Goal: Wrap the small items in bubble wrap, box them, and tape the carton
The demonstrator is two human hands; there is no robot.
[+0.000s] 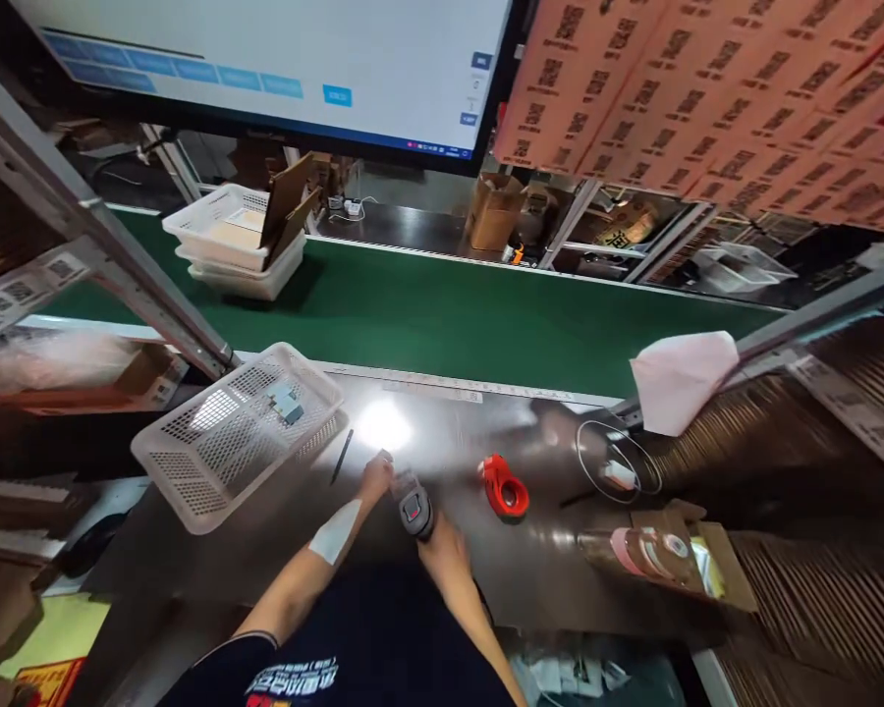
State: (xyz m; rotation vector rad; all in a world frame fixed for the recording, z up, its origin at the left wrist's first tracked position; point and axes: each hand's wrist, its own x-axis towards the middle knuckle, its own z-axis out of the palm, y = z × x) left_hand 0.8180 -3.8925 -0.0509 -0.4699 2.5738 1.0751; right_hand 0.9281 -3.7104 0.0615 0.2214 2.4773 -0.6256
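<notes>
A grey barcode scanner (414, 513) with a small lit screen is in my right hand (444, 548), whose fingers wrap round its handle. Just ahead of the scanner's front end, my left hand (377, 475) is closed, with the fingertips bent together. A small pale thing seems to lie by those fingers, too blurred to name. Stuck to my left forearm is a white patch (335, 531). A dark pen (342, 456) rests on the metal table (442, 432) left of that hand. To the right of the scanner is a red tape dispenser (504, 487).
A white perforated basket (184, 491) holding small pale-blue packets (286, 403) stands at left. Beyond runs a green conveyor belt (442, 314) carrying stacked white trays (250, 283). A monitor (265, 59) hangs above. At right are a white cable (581, 457), bottle (655, 555) and cardboard stacks (802, 589).
</notes>
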